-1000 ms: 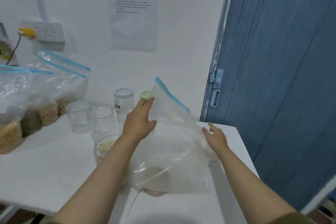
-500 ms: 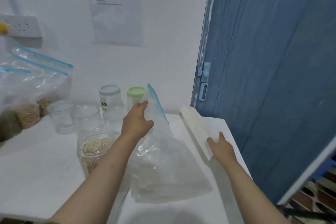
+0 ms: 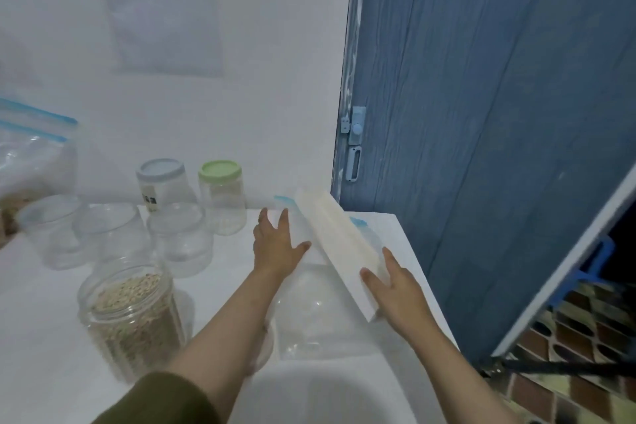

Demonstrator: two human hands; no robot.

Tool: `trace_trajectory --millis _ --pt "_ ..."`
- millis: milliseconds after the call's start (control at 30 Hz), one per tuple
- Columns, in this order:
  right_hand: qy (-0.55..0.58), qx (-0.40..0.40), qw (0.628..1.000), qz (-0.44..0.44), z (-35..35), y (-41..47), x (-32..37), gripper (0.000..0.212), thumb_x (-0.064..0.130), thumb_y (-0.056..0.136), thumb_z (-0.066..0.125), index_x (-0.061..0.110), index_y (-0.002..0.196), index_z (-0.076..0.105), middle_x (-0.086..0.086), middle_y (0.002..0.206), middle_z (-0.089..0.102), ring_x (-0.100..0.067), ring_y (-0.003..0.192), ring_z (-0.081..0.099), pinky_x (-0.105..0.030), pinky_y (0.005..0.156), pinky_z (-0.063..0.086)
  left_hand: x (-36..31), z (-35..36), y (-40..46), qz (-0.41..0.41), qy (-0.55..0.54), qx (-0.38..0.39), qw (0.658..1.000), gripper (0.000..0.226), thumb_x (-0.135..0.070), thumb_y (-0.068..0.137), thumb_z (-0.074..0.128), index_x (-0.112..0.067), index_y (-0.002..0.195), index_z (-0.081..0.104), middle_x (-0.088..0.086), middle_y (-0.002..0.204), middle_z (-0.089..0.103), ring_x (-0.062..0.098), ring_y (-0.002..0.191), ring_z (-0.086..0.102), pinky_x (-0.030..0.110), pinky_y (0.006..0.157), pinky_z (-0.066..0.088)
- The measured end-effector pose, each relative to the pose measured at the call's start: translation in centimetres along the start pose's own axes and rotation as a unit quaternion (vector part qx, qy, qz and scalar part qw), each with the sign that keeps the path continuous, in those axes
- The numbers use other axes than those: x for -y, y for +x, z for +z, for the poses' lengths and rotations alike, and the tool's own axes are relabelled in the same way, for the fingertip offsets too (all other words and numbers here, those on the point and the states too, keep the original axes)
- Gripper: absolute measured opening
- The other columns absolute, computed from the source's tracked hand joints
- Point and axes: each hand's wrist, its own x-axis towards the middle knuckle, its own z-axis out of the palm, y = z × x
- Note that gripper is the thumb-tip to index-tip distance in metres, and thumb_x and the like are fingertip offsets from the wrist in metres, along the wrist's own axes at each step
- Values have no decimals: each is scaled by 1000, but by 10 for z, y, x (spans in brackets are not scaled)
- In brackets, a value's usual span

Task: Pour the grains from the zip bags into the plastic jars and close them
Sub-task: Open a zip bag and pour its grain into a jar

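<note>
Empty zip bag (image 3: 320,317), flat on white table (image 3: 51,372), under two hands.
Left hand (image 3: 277,246): fingers straight and spread, palm pressing the bag's upper left part, holding nothing. Right hand (image 3: 395,282): fingers extended along the near end of a long white block (image 3: 339,244) lying aslant across the bag; grip underneath cannot be told. Grain-filled jar (image 3: 132,317) left of the bag, lidless; empty jars (image 3: 179,237) behind it.

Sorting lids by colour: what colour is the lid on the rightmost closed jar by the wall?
Light green lid, seen in the head view.
</note>
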Motion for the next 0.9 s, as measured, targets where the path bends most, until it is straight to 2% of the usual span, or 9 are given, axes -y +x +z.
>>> trace_trajectory --millis 100,200,267,433,600,667,733,833,900 --pt "-83 -3 996 44 16 4 -16 74 57 97 45 33 158 10 -7 147 39 -30 134 40 -45 109 36 -6 17 -17 15 142 74 987 69 -49 102 37 -12 156 16 14 164 5 33 151 2 44 121 11" --pt "-157 -13 985 63 29 7 -22 72 60 98 38 33 157 6 -5 151 33 -29 134 38 -44 104 35 -12 45 -48 11 178 177 968 66 -47 105 25 -8 156 11 10 166 2 30 152 -3 47 122 2" --pt "-201 -30 977 56 38 6 -21 72 61 98 34 33 157 3 -3 155 25 -28 135 35 -44 103 35 -9 61 -61 0 186 216 958 66 -47 106 20 -6 157 5 10 166 -3 30 152 -6 47 123 -1" --pt "-254 -46 965 53 53 17 -12 72 62 99 31 32 157 0 -4 158 19 -28 135 32 -44 101 36 10 69 -52 32 210 212 954 68 -47 106 18 -8 156 -5 8 165 -14 26 152 -13 45 123 -5" --pt "-251 -4 965 81 51 23 -3 75 65 98 27 34 156 -10 -8 163 9 -32 140 27 -49 109 30 12 58 -51 33 206 230 950 69 -49 105 17 -11 157 -7 8 164 -15 26 151 -16 48 121 -10" --pt "-263 1 962 73 46 15 4 71 62 100 23 35 155 -12 -8 165 1 -33 146 20 -52 114 23 6 44 -59 25 193 210 958 67 -46 106 20 -11 157 -5 8 165 -13 27 151 -14 48 122 -8" --pt "-254 -9 966 39 43 1 17 66 58 102 22 34 157 -5 -5 166 1 -32 148 15 -51 117 19 -2 18 -68 21 168 161 972 65 -42 106 25 -11 157 -1 7 166 -8 27 152 -9 47 122 -6" --pt "-155 -11 987 -40 45 -21 46 60 52 103 29 34 157 9 2 164 11 -25 147 18 -46 117 20 -10 -35 -86 37 93 55 993 60 -36 106 30 -13 157 8 3 166 1 23 153 -2 43 121 -7" --pt "-95 9 990 -103 50 -33 67 56 48 104 34 36 156 17 6 162 20 -20 146 21 -42 117 20 -8 -74 -101 61 48 -20 997 54 -34 106 34 -17 156 21 -1 165 12 19 152 4 40 120 -9"
